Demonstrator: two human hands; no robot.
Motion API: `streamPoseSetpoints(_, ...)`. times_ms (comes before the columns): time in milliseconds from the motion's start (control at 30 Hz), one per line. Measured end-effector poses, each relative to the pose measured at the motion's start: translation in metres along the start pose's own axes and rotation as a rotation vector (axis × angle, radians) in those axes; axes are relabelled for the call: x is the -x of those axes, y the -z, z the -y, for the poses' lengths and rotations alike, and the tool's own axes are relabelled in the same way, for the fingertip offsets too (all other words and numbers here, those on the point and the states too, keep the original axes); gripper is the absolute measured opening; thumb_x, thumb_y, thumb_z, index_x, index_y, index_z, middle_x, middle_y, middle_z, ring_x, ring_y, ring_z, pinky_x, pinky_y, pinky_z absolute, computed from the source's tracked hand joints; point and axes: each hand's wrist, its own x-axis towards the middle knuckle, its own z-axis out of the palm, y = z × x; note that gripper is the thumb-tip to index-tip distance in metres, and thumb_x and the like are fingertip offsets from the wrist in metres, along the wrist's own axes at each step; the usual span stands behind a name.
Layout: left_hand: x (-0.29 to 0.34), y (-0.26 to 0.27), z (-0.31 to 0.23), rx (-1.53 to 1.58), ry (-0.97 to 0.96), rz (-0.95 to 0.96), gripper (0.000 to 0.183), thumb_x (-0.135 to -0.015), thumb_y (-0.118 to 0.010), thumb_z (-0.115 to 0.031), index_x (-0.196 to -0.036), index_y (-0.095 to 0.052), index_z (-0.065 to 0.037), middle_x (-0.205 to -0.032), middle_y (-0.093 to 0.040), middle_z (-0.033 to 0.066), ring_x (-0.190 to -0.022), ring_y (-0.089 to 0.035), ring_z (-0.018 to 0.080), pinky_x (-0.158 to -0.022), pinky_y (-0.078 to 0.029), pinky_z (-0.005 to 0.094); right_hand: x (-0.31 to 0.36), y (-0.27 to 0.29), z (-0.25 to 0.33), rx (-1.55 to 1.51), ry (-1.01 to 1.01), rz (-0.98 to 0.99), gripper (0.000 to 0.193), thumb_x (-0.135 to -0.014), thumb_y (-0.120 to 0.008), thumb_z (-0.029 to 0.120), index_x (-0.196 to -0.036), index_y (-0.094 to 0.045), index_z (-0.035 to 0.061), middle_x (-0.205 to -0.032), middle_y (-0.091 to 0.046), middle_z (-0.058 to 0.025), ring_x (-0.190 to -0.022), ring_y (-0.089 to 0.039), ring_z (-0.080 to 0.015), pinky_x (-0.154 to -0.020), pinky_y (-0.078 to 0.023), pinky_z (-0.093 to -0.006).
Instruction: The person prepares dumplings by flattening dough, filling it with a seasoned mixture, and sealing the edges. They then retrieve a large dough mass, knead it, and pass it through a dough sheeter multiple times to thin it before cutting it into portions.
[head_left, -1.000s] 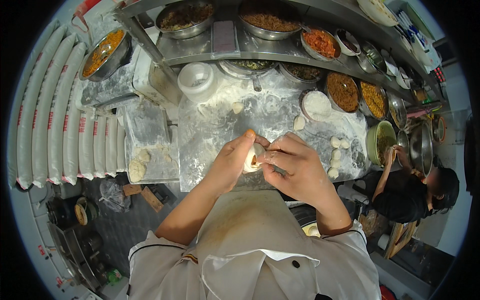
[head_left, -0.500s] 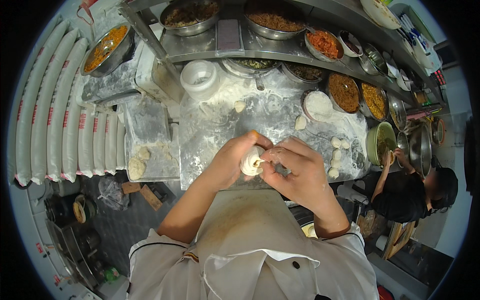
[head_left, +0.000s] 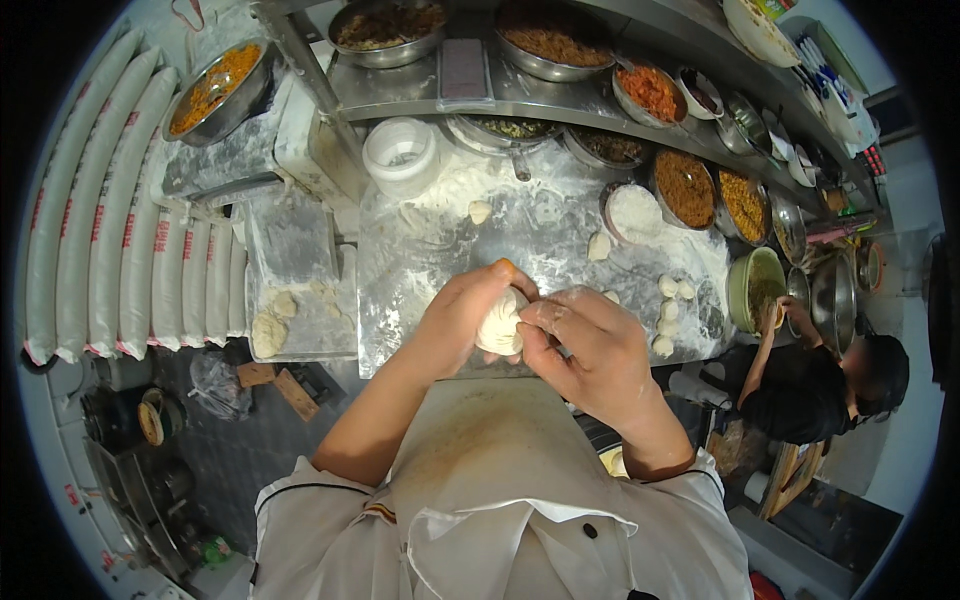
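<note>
A round, pleated bun of white dough (head_left: 496, 330) is held between two bare hands, above the near part of a flour-dusted metal worktable (head_left: 398, 275). The left hand (head_left: 456, 325) cups its left side, most fingers hidden behind it. The right hand (head_left: 592, 345) pinches the dough's right side between thumb and forefinger. Small white dough balls (head_left: 668, 310) lie to the right. Farther off stand a white plastic tub (head_left: 401, 172), left, and a round bowl of white flour (head_left: 634, 214), right.
</note>
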Motion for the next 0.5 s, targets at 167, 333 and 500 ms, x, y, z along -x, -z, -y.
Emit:
streamPoseSetpoints(167, 0.007, -0.001, -0.004, -0.169, 0.023, -0.062, 0.044, -0.106, -0.05, -0.042, -0.106, -0.067, -0.001, -0.087, -0.068, 0.0047, -0.055, -0.056, 0.0109, -0.038, -0.036, 0.0227, 0.0, 0.003, 0.007, -0.024, -0.056, 0.015, 0.022, -0.079, -0.078, 0.0, -0.1, -0.072, -0.0001, -0.087, -0.065, -0.0108, -0.072, -0.067, -0.0273, -0.062, -0.055, -0.0359)
streamPoseSetpoints(333, 0.008, 0.002, -0.016, -0.158, 0.097, 0.033, 0.045, -0.108, -0.047, -0.04, -0.103, -0.068, -0.001, -0.087, -0.069, 0.0033, -0.069, -0.059, 0.0087, -0.058, -0.046, 0.0238, 0.003, 0.008, -0.001, 0.104, 0.152, 0.027, 0.027, -0.079, -0.079, 0.001, -0.105, -0.071, -0.0004, -0.085, -0.063, -0.0098, -0.071, -0.065, -0.0271, -0.061, -0.055, -0.0352)
streamPoseSetpoints(500, 0.014, 0.0, -0.007, -0.232, -0.02, 0.024, 0.043, -0.109, -0.046, -0.036, -0.101, -0.07, -0.001, -0.084, -0.068, 0.0023, -0.077, -0.06, 0.0064, -0.071, -0.048, 0.0241, 0.004, 0.003, 0.01, 0.026, 0.106, 0.046, 0.028, -0.078, -0.077, -0.001, -0.105, -0.07, -0.0016, -0.085, -0.062, -0.0102, -0.071, -0.064, -0.0279, -0.06, -0.055, -0.0364)
